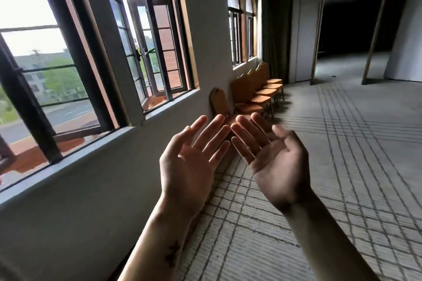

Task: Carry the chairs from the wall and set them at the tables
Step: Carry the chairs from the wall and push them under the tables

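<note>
Holding nothing, palms up, fingers spread wide on left hand [189,166] and right hand [277,162]; likely the approach step toward nearest chair [219,103] by the wall [205,41], next needing a 2-handed grip on its backrest

Daylight enters through the windows [34,7] to the left of the left hand [189,164]; the panes are overexposed to near white. Both palms are lit on the window side, and the right hand [278,162] darkens toward its wrist. The doorway [356,25] far beyond the right hand is black, without detail. The chairs [255,98] beyond both hands are soft. Wide-angle distortion bends the window frames and the carpet [354,155] lines toward the edges.
</note>
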Available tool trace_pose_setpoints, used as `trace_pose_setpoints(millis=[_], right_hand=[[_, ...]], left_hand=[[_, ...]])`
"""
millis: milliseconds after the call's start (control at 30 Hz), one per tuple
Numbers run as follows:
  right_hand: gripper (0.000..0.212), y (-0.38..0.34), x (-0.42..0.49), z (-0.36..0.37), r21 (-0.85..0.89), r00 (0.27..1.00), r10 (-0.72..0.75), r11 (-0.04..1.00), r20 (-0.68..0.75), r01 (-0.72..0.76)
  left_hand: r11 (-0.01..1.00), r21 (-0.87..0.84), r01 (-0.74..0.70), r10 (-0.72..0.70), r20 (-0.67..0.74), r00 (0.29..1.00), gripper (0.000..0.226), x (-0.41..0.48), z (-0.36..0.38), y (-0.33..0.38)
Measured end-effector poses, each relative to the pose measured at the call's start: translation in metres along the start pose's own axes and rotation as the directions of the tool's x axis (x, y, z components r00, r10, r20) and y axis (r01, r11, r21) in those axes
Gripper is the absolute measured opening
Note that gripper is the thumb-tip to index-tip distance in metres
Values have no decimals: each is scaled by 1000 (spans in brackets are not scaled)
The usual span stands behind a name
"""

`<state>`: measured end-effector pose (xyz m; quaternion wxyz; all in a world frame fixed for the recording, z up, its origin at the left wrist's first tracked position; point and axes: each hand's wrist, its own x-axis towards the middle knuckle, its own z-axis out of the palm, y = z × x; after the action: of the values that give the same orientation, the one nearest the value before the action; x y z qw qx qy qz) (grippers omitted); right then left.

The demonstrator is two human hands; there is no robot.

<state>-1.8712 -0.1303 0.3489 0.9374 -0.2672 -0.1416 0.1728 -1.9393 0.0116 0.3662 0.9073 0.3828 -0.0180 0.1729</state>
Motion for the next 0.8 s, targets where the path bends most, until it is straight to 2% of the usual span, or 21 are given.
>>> trace_pose_setpoints(millis=[167,233,300,367,433,467,500,600,700,800], right_hand=[[43,9,110,-18,31,998,53,998,28,-54],[42,14,150,-25,53,996,72,996,59,-75],[42,20,190,-40,34,997,72,997,19,-72],[42,30,236,-56,63,997,80,995,15,-81],[41,47,278,-73,43,994,82,996,-71,-79],[41,72,335,-91,36,988,79,997,-130,-75],[40,76,348,-97,39,985,88,996,-152,-83],[41,85,379,-105,-21,986,100,994,-130,-103],[43,114,457,-114,-25,973,77,996,-218,-85],[45,130,518,-127,-25,963,63,997,-262,-72]], left_hand=[[999,17,-33,33,-18,999,44,103,-15,-5],[1000,12,-19,19,-22,1000,44,149,-26,-11],[1000,16,-15,16,-36,999,43,189,-32,-16],[999,2,47,-47,-21,999,41,240,-55,-30],[999,3,51,-51,-89,995,40,284,-74,-36],[994,-20,111,-113,-91,989,39,343,-107,-47],[992,-6,126,-126,-95,988,39,354,-115,-51],[990,-34,135,-137,-63,989,39,384,-130,-55],[974,-82,211,-218,-93,971,43,472,-170,-56],[957,-92,276,-281,-52,958,43,542,-191,-66]])
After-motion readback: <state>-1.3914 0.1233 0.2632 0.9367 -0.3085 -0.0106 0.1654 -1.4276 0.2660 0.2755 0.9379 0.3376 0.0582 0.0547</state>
